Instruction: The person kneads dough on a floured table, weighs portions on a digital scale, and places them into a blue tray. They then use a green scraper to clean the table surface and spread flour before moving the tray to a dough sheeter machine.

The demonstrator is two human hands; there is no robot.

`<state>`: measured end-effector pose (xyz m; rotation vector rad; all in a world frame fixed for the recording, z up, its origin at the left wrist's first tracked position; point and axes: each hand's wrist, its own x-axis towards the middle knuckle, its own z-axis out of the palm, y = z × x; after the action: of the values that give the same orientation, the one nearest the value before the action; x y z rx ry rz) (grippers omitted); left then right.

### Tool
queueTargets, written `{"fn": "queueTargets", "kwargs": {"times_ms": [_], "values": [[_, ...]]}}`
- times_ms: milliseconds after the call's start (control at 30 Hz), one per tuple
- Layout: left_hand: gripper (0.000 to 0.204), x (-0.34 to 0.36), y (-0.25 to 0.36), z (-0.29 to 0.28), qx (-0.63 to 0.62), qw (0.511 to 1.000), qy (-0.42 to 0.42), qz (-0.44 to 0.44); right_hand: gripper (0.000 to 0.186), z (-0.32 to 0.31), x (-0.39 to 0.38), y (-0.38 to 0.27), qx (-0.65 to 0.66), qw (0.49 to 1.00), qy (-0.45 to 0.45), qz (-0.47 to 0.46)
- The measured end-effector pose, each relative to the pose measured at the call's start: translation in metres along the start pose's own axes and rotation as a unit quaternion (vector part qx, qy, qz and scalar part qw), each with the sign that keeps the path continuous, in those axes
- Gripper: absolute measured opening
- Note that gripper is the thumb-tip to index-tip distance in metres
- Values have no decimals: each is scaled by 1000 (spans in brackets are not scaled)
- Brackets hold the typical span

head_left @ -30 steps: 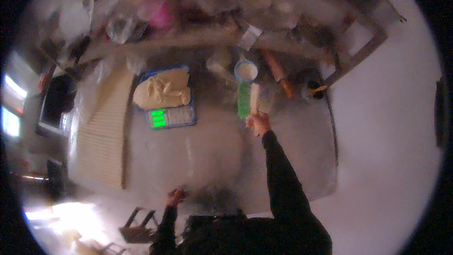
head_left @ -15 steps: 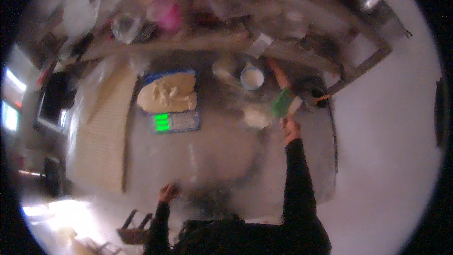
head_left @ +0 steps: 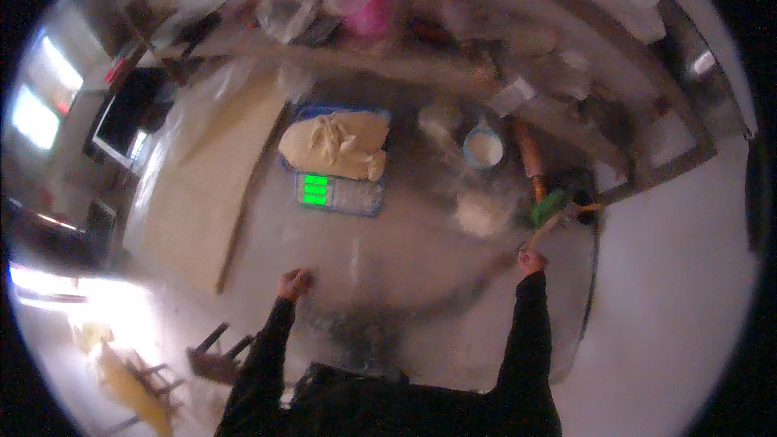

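Observation:
My right hand (head_left: 532,262) is closed on the near end of a pale stick-like handle (head_left: 546,226). A green piece (head_left: 549,206) shows against its far part; blur hides the tool's exact kind. A heap of white flour (head_left: 483,213) lies to its left on the table. My left hand (head_left: 296,283) is curled into a fist low over the table's left part, and whatever it may hold is hidden. Beyond it, a large lump of beige dough (head_left: 333,144) rests on a blue digital scale (head_left: 356,194) with a lit green display.
A blue-rimmed cup of white powder (head_left: 484,148) stands behind the flour, beside a reddish-brown rolling pin (head_left: 528,152). A ribbed, cream-coloured board (head_left: 210,186) partly under clear plastic lies at left. A cluttered wooden shelf (head_left: 364,61) spans the back. A stool (head_left: 214,362) stands at lower left.
My right hand has drawn back nearer to me with the handle, and the green piece is now farther from the flour. My left hand has moved forward over the table. The view has shifted.

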<state>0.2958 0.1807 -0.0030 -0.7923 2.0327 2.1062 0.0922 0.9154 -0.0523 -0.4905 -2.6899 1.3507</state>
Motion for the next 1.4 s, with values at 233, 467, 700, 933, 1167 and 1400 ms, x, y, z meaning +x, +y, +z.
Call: {"fn": "queueTargets", "kwargs": {"times_ms": [233, 467, 700, 933, 1167, 1400], "values": [[27, 46, 72, 19, -100, 992, 35, -73, 14, 37, -28, 0, -281, 944, 43, -167], [26, 36, 79, 13, -110, 990, 57, -65, 15, 130, -139, -169, 178, 973, -129, 69], [29, 45, 88, 20, -198, 979, 20, -54, 33, 198, -151, -290, 162, 957, -235, 52], [36, 73, 129, 59, -193, 980, -39, -28, 59, 256, -98, -357, 95, 968, -176, -149], [40, 84, 169, 78, -227, 973, 6, -32, 65, 280, -70, -484, 16, 932, -172, -318], [45, 107, 191, 89, -252, 968, 9, -24, 68, 304, -16, -495, 138, 935, -203, -255]]}}
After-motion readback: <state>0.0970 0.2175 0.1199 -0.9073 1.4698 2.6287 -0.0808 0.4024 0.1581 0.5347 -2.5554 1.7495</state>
